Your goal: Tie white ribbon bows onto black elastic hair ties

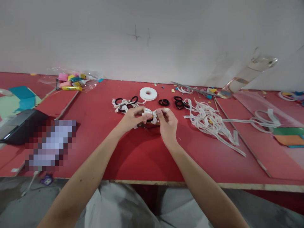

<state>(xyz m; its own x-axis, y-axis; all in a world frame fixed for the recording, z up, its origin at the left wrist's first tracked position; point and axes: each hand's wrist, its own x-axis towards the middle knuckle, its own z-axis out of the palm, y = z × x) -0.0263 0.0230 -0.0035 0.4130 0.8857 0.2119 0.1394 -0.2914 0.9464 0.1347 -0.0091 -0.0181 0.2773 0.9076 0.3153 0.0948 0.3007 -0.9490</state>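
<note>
The person's bare left forearm (93, 163) and right forearm (201, 175) reach forward and slant inward, bringing the left hand (133, 117) and right hand (169, 126) close together, fingertips near each other. Both hands pinch. The left thumb (143, 118) stretches out nearly straight; the right hand's fingers (171, 114) are bent.

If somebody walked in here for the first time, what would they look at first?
Probably the left hand and right hand in the middle, pinching a printed white ribbon between them. Next might come the messy heap of pale ribbon to their right, bright against the red table. Then maybe the round white roll just beyond the hands.
</note>
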